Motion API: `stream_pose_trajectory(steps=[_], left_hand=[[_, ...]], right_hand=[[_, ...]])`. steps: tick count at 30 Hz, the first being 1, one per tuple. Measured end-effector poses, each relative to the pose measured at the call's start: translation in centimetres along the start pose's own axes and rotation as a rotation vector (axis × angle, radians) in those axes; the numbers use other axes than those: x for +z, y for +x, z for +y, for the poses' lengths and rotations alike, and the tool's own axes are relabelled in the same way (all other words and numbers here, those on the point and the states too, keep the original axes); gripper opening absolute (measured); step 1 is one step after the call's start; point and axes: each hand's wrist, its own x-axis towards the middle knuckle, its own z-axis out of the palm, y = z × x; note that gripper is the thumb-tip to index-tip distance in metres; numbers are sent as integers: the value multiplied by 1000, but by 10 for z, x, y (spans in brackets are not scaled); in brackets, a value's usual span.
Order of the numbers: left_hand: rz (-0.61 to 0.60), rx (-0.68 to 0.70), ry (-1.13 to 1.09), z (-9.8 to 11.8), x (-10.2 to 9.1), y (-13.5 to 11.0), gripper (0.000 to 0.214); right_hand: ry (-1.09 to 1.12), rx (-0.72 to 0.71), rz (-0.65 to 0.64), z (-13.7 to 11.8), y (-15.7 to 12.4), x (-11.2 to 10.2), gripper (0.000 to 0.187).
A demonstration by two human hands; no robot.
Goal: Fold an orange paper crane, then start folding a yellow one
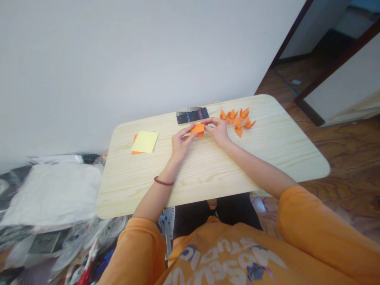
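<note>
A small folded piece of orange origami paper (198, 129) is held just above the middle of the table. My left hand (181, 143) pinches its left side between thumb and fingers. At its right edge, my right hand (217, 130) has fingertips closed on the paper's upper right corner. Several finished orange paper cranes (238, 126) stand in a cluster to the right of my right hand. Left of my left hand lies a stack of square paper, a yellow sheet (146, 141) on top with orange paper (137, 152) showing beneath it.
A phone (192, 116) with a lit timer display lies behind my hands, a white cable (219, 103) running beside it. The pale wooden table (127, 186) has rounded corners and meets a white wall. Bags and loose items crowd the floor at left; a doorway opens at right.
</note>
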Motion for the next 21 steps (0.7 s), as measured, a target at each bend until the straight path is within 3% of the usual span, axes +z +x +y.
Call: stream_pose_trajectory(steps=[7, 12, 18, 21], left_hand=[[52, -103, -125, -9, 4, 7, 41], [104, -208, -213, -15, 5, 10, 35], [82, -254, -243, -14, 3, 10, 50], [61, -272, -262, -15, 4, 10, 44]], right_hand=[[-106, -26, 23, 5, 1, 2, 7], [-156, -166, -8, 12, -3, 3, 4], [-315, -331, -14, 8, -7, 4, 12], [-367, -378, -25, 5, -8, 5, 14]])
